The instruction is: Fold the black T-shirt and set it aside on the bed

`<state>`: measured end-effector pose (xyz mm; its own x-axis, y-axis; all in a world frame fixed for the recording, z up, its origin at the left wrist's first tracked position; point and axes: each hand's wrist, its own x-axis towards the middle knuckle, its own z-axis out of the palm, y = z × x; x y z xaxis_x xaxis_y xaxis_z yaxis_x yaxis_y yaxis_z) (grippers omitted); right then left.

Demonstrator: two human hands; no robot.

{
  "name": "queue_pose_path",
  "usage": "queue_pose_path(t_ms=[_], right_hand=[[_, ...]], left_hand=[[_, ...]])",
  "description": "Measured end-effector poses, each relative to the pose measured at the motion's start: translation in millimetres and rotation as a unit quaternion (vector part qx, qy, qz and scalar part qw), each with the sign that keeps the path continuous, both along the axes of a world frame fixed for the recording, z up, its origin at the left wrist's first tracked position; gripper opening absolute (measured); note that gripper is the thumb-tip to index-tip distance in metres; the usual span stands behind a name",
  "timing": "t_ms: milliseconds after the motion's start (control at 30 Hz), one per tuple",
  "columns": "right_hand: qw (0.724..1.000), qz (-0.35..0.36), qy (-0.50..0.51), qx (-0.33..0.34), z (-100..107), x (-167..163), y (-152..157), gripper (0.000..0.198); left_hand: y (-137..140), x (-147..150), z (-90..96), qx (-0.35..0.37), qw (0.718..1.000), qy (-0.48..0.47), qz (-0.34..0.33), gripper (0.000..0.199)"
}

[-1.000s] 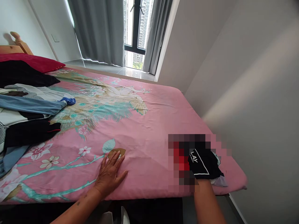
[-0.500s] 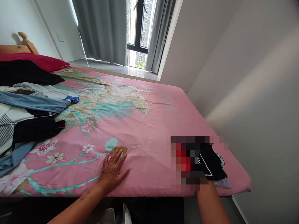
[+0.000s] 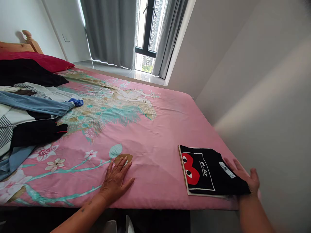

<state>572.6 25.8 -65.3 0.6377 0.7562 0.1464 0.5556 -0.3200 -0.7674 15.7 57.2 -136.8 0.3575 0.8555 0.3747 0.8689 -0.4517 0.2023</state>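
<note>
Your folded black T-shirt (image 3: 209, 171) lies flat on the pink bedsheet (image 3: 155, 129), close to the near right corner of the bed, its red heart print and white lettering facing up. A pale layer peeks out under the shirt along its left and near edges; you cannot tell whether that is a board or another garment. Your right hand (image 3: 245, 178) rests at the shirt's right edge, fingers spread wide and flat, gripping nothing; its palm side is hidden and its forearm is cut off by the bottom of the frame. Well to the left of the shirt, your left hand (image 3: 116, 181) presses flat on the sheet, fingers splayed open, fingertips on a brown leaf in the print, holding nothing. The shirt's near edge sits just beside the bed's front edge, and its right edge is near the mattress side, beyond which stands the white wall (image 3: 255, 81). Between the shirt and your left hand the sheet is open, and more open sheet runs from the shirt's far edge toward the window (image 3: 145, 32) and grey curtains (image 3: 111, 32). Far left of the shirt lies a pile of clothes (image 3: 29, 113), black, blue and striped, partly cut off by the frame's left edge, so its extent is unclear. Behind the pile sits a red pillow (image 3: 41, 61) against a wooden headboard (image 3: 19, 45).
</note>
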Motion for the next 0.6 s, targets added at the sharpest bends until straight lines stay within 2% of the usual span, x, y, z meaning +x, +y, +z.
queue_pose_path(t_ms=[67, 133, 200, 267, 333, 433, 533, 600], right_hand=[[0.985, -0.010, 0.168, 0.034, 11, 26, 1, 0.074], [0.968, -0.030, 0.239, 0.069, 28, 38, 5, 0.076], [0.984, 0.001, 0.164, 0.068, 43, 25, 12, 0.069], [0.995, 0.084, 0.045, 0.027, 45, -13, 24, 0.060], [0.983, 0.161, -0.086, -0.034, 30, -65, 39, 0.061], [0.942, 0.172, -0.246, -0.151, -10, -132, 60, 0.060], [0.907, 0.183, -0.298, -0.234, -39, -159, 71, 0.061], [0.901, 0.189, -0.299, -0.251, -43, -159, 71, 0.063]], left_hand=[[0, 0, 0.1, -0.002, 1.000, 0.004, 0.000, 0.059], [1, 0, 0.3, -0.003, 1.000, 0.003, 0.000, 0.059], [1, 0, 0.3, -0.003, 1.000, -0.005, 0.001, 0.059], [2, 0, 0.0, -0.002, 1.000, -0.012, 0.001, 0.059], [2, 0, -0.6, -0.001, 1.000, -0.011, 0.000, 0.059], [2, 0, -1.4, 0.002, 1.000, -0.010, 0.000, 0.059], [0, -1, -2.3, 0.005, 1.000, -0.016, 0.000, 0.058], [0, -2, -3.0, 0.006, 1.000, -0.016, 0.000, 0.058]])
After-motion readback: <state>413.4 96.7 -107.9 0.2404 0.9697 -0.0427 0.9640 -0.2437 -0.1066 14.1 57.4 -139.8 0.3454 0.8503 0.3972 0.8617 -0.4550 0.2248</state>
